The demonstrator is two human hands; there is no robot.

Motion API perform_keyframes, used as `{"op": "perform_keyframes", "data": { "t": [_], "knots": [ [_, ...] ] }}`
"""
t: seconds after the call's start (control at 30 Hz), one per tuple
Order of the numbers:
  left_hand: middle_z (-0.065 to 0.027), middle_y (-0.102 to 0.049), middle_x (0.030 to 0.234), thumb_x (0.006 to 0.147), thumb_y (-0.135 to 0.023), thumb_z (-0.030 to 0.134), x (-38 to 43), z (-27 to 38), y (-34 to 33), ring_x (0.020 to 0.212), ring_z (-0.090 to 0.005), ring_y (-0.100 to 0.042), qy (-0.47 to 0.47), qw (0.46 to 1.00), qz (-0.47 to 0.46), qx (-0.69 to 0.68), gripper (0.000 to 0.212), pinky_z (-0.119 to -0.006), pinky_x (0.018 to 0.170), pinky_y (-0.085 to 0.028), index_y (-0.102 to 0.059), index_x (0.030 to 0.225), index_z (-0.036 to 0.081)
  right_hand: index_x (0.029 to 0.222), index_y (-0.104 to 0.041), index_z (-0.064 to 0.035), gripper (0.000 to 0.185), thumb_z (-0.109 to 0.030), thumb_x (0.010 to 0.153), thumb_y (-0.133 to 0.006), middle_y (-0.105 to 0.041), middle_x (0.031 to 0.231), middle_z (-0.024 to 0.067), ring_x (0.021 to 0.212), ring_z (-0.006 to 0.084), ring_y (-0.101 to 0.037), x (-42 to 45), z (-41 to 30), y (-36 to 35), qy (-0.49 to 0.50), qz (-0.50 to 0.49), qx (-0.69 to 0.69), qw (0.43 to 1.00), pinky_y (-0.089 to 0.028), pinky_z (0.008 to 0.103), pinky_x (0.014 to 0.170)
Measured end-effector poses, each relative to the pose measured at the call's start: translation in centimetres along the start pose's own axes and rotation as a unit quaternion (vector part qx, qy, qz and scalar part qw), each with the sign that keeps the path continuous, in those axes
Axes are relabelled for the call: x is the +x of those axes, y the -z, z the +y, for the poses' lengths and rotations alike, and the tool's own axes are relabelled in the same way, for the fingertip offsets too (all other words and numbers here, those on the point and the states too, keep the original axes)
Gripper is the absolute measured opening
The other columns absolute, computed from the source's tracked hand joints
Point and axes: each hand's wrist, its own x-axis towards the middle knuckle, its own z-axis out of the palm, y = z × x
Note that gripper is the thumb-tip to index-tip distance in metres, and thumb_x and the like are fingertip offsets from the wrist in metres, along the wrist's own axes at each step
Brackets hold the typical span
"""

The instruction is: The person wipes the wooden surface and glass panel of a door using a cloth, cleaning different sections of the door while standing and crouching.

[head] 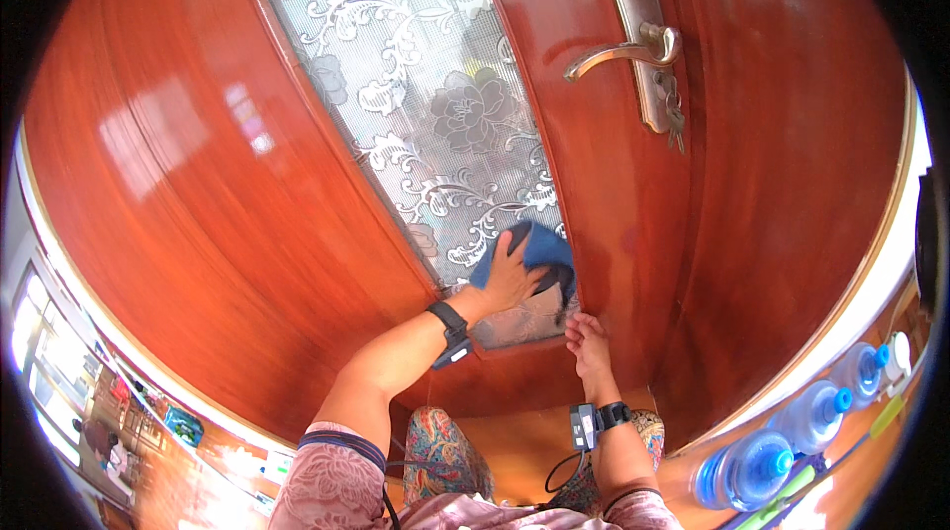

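My left hand (510, 279) presses a blue cloth (549, 246) with dark patches against the patterned glass panel (386, 99) of a wooden door (334, 263). Its fingers are spread over the cloth, near the panel's lower end. Some blur softens the cloth's edges. Low by the right side of the glass, my right hand (588, 343) is raised with loosely curled fingers and nothing visible in it. Both wrists wear black straps with small devices.
A metal lever handle (623, 55) with keys (675, 125) in its lock sits at upper right. Large blue water bottles (749, 467) stand on the floor at lower right, beside a green-edged long object (779, 496). My patterned trouser knees (445, 448) are close to the door's bottom.
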Motion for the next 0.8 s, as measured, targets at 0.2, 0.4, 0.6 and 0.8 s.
{"op": "perform_keyframes", "data": {
  "t": [0.2, 0.4, 0.6, 0.8],
  "knots": [
    [-0.0099, -0.058, 0.073, 0.069, -0.051, 0.035, 4.1, -8.5, 8.8, 0.094, -0.0312, -0.043, 0.020, 0.995, -0.080, 0.052, 0.028, -0.049, 0.088, -0.026, -0.066, 0.067, 0.010, 0.092, -0.055, -0.0137, 0.011, -0.014, 0.086, -0.046, -0.061, 0.081, -0.0007, 0.065, 0.0081, -0.054, 0.0, -0.7, 0.1, 0.025, -0.002, -0.003, 1.000, -0.042, 0.0213, 0.053],
    [-0.0164, -0.047, 0.114, 0.073, -0.052, 0.033, 10.2, -20.0, 18.1, 0.110, -0.0382, -0.035, 0.195, 0.924, 0.227, 0.237, 0.049, -0.055, 0.091, -0.021, -0.046, 0.120, 0.020, 0.094, -0.055, -0.0156, 0.013, -0.015, 0.085, -0.046, -0.060, 0.086, -0.0017, 0.070, 0.0076, -0.053, -0.1, -0.2, 0.3, -0.002, 0.003, -0.029, 1.000, -0.040, 0.0212, 0.057],
    [-0.0207, -0.028, 0.132, 0.079, -0.046, 0.032, 5.9, -15.9, 12.8, 0.120, -0.0415, -0.024, 0.343, 0.883, 0.246, 0.205, 0.054, -0.058, 0.094, -0.015, -0.037, 0.127, 0.009, 0.094, -0.056, -0.0140, 0.013, -0.014, 0.085, -0.046, -0.061, 0.084, -0.0005, 0.068, 0.0078, -0.054, 0.0, -0.6, 1.2, 0.012, 0.026, -0.015, 0.999, -0.041, 0.0212, 0.054],
    [-0.0116, -0.056, 0.055, 0.071, -0.049, 0.027, -3.6, -5.2, 4.6, 0.064, -0.0306, -0.057, 0.354, 0.932, -0.042, 0.072, 0.028, -0.071, 0.088, 0.004, -0.062, 0.065, 0.003, 0.093, -0.056, -0.0128, 0.011, -0.014, 0.085, -0.048, -0.061, 0.084, 0.0004, 0.067, 0.0075, -0.054, -0.4, -1.0, 0.4, 0.013, 0.027, -0.016, 0.999, -0.042, 0.0202, 0.052]
  ]
}}
